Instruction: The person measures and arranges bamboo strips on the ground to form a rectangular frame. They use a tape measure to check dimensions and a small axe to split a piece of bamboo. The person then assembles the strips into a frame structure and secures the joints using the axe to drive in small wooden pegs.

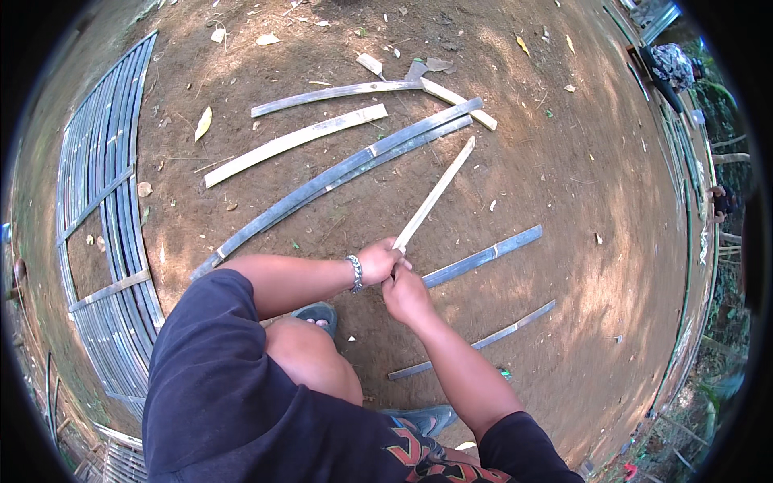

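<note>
A pale split bamboo strip [437,191] slants up and to the right from my left hand [378,262], whose fingers are wrapped round its lower end. My right hand [407,296] is closed just below, against the left one; whatever it grips is hidden by the fingers. Under my hands, on the dirt, lies a dark bamboo strip [483,257]. A thinner strip [475,343] passes behind my right forearm. Ahead of me are two long dark strips side by side, the upper strip [346,171] partly over the other, and a pale strip [298,143] beyond them.
A slatted bamboo panel [101,217] lies at the left. Farther ahead are another strip [334,95], a short pale piece [459,103] and a flat grey piece [416,71]. My sandalled foot [320,315] is below the hands. Another person [675,68] is at the far right.
</note>
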